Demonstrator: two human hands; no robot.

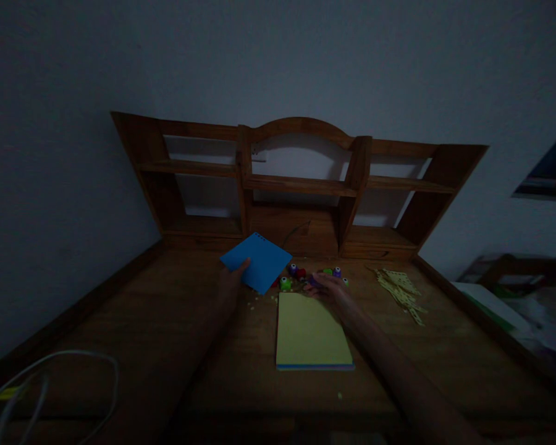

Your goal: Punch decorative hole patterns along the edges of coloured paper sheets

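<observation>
My left hand [231,279] pinches the near corner of a blue paper sheet [258,262] with punched holes along one edge and holds it a little above the wooden desk [134,334]. My right hand [330,285] reaches over a row of small coloured paper punches [291,277] behind a yellow paper pad [309,332]. Its fingers curl around a purple punch [314,279]. The scene is dim, so the grip is hard to make out.
A wooden shelf hutch [301,185] stands at the back of the desk against the wall. A pile of punched yellow paper strips [401,290] lies to the right. White cables [55,383] loop at the front left. Paper bits dot the desk.
</observation>
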